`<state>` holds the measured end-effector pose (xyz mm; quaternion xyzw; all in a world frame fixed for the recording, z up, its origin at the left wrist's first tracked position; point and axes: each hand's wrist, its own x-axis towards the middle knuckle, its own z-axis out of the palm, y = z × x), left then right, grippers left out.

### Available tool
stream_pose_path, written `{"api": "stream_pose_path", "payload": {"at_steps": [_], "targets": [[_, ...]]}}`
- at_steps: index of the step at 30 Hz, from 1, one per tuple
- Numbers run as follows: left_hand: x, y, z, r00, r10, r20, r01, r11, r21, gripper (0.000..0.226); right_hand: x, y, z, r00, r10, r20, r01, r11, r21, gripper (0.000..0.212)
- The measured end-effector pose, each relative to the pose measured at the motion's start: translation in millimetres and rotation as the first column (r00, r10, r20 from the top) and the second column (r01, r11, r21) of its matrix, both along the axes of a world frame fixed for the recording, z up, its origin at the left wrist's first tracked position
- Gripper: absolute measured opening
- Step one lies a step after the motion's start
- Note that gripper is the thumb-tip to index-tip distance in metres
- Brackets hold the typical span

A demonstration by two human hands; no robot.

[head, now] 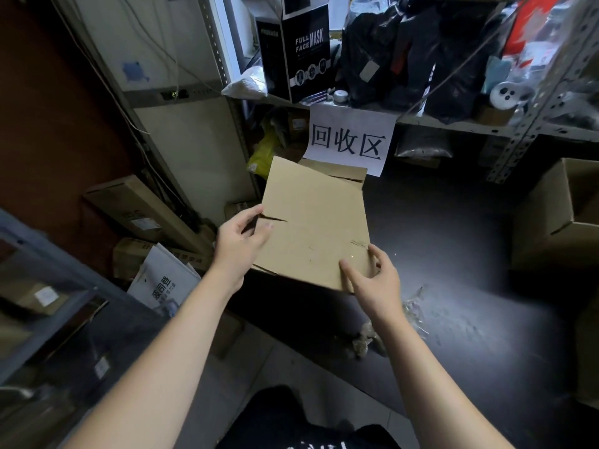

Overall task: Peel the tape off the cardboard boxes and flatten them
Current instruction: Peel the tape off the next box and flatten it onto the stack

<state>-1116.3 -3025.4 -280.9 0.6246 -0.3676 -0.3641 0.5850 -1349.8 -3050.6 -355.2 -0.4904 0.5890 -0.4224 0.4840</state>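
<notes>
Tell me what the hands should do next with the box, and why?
Probably lay the cardboard box down on the dark table, below the paper sign. It already looks flat, and the left hand and right hand hold it by its edges over the table. An open box at the right still stands unflattened.

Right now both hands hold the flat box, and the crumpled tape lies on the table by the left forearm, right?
Not quite. The head view shows the crumpled tape on the table by the right forearm, not the left. The rest holds: the left hand and right hand both hold the flat box.
</notes>
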Motion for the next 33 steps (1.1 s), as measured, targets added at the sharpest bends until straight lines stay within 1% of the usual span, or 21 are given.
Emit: {"api": "stream_pose_path", "payload": {"at_steps": [3,6,10,13,19,25,30,33], "targets": [[11,-9,-4,0.996,-0.064,0.064,0.063,0.998,0.029,0.052,3,-11,-1,1.0,-0.011,-0.003,0.011,0.999,-0.032,0.072],[28,-31,-10,0.986,-0.101,0.135,0.09,0.993,0.079,0.057,13,-29,-4,1.0,-0.016,-0.021,0.015,1.0,-0.025,0.07],[55,-71,-29,0.98,-0.121,0.159,0.103,0.988,0.117,0.059,36,-61,-10,0.995,-0.07,-0.065,0.067,0.997,-0.041,0.067],[78,-107,-47,0.978,-0.151,0.146,0.128,0.979,0.156,0.06,53,-86,-12,0.985,-0.111,-0.133,0.106,0.993,-0.045,0.064],[122,-182,-90,0.965,-0.223,0.138,0.187,0.954,0.233,0.065,90,-133,-20,0.962,-0.169,-0.217,0.18,0.983,0.033,0.062],[132,-237,-114,0.946,-0.304,0.111,0.263,0.922,0.286,0.063,113,-169,-29,0.926,-0.232,-0.297,0.267,0.96,0.086,0.06],[140,-260,-135,0.903,-0.372,0.214,0.286,0.894,0.346,0.063,122,-183,-40,0.905,-0.248,-0.345,0.306,0.944,0.123,0.06],[140,-262,-137,0.871,-0.403,0.281,0.303,0.891,0.339,0.062,126,-187,-45,0.893,-0.239,-0.381,0.306,0.944,0.126,0.061]]}}
